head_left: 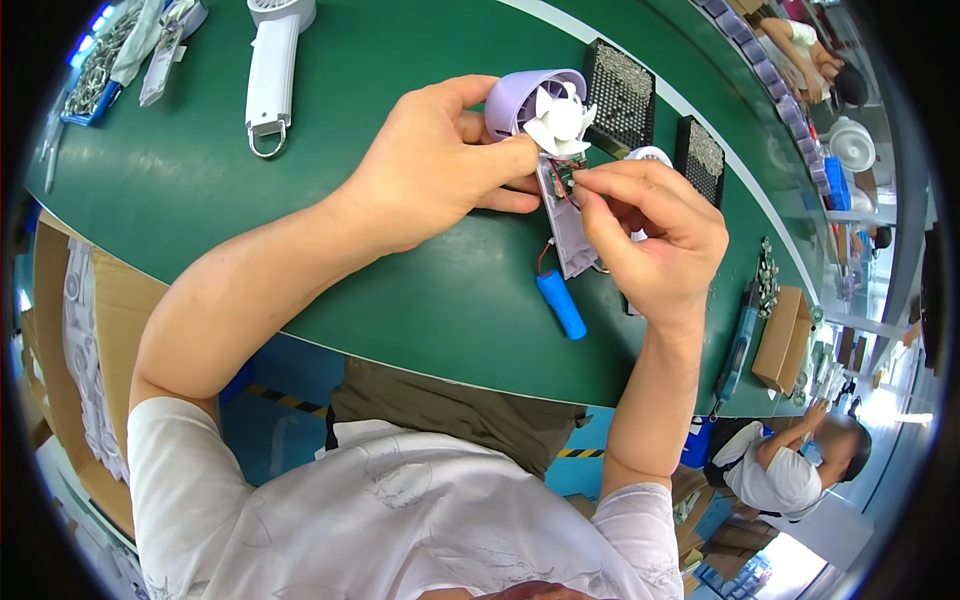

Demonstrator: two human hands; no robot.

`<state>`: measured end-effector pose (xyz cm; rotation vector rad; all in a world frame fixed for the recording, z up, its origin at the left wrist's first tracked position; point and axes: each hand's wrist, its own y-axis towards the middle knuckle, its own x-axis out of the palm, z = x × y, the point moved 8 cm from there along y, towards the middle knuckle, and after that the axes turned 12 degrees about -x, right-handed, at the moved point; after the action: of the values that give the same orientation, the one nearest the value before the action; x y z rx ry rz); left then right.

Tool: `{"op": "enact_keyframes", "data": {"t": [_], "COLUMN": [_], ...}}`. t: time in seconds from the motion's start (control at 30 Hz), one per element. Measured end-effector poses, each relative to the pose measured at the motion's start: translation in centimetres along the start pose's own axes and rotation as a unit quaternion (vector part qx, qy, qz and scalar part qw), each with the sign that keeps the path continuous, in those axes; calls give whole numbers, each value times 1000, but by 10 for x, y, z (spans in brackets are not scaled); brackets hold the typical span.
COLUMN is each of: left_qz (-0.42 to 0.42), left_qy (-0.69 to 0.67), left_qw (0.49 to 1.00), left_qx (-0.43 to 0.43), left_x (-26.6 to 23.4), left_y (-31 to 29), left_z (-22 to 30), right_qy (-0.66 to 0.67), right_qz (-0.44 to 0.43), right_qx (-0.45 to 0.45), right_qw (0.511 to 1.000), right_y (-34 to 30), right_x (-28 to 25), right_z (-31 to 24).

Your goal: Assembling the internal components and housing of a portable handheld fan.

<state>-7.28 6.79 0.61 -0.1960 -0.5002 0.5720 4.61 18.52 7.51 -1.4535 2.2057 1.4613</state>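
Green tabletop (420, 310), purple handheld fan (508, 98) between both hands (425, 160) (660, 225)

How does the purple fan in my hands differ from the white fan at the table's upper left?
The purple fan is opened, with its circuit board and white blades exposed; the white fan has a closed handle.

The purple fan is held in your left hand, with your right hand at its board; the white fan lies untouched on the green table.

Both have a round head and a long handle.
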Motion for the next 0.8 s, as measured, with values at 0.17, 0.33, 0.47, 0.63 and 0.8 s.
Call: {"op": "enact_keyframes", "data": {"t": [0.17, 0.33, 0.47, 0.63, 0.8], "left_qz": [9, 4, 9, 18, 40], "left_qy": [-2, 38, 54, 56, 28], "left_qw": [1000, 999, 999, 998, 999], "left_qx": [4, -7, -2, 1, 22], "left_x": [-1, 0, -1, -1, -1], "left_y": [0, 0, -3, -6, -6], "left_z": [3, 2, 5, 8, 8], "right_qy": [67, 42, 29, 13, -30], "right_qz": [35, 33, 37, 34, 18], "right_qx": [79, 63, 55, 36, 12], "right_qw": [994, 997, 997, 999, 999], "right_y": [-9, -7, -6, -5, -1], "right_x": [4, 5, 5, 6, 6], "right_z": [13, 6, 2, -3, -14]}}
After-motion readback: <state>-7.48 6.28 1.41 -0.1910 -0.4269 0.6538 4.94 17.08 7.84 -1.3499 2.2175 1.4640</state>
